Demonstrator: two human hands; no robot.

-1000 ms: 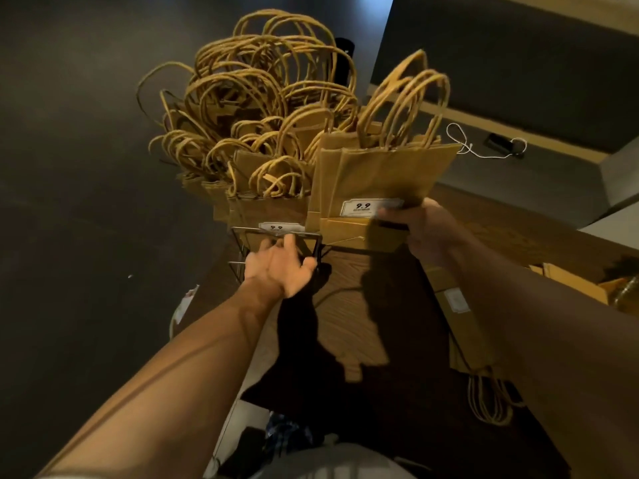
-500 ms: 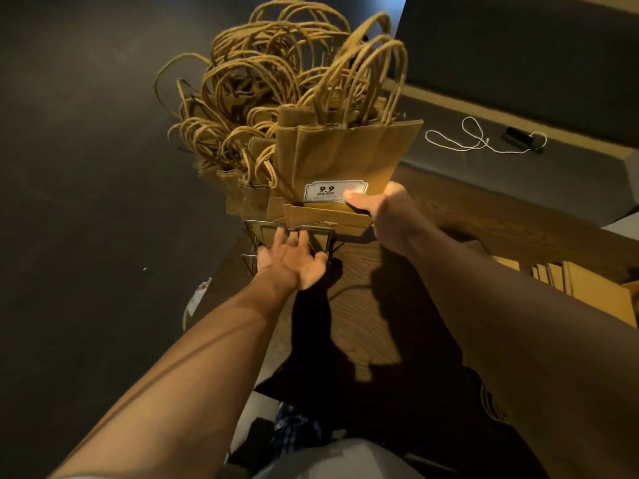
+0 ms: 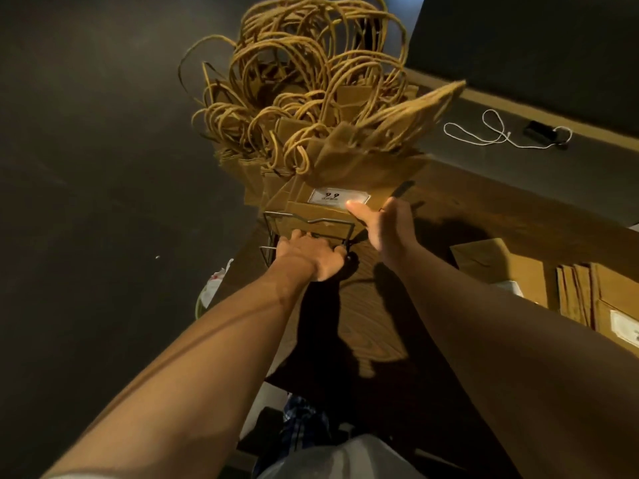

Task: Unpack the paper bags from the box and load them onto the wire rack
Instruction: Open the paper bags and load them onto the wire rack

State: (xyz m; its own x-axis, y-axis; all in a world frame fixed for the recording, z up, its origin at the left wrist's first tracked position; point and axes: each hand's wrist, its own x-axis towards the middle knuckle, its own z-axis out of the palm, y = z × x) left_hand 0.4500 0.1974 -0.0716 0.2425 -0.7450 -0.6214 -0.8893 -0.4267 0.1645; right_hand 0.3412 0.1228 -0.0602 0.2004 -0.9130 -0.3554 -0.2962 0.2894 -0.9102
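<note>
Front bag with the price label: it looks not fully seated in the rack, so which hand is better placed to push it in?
Probably the right hand: its thumb already lies at the label on the front bag. The left hand grips the rack wire, steadying it.

both arms fwd; left hand (image 3: 308,254) fingers curled down; right hand (image 3: 387,225) thumb out.

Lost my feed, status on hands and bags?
Left hand grips wire rack. Right hand open, thumb on front bag. Nothing blocking.
</note>
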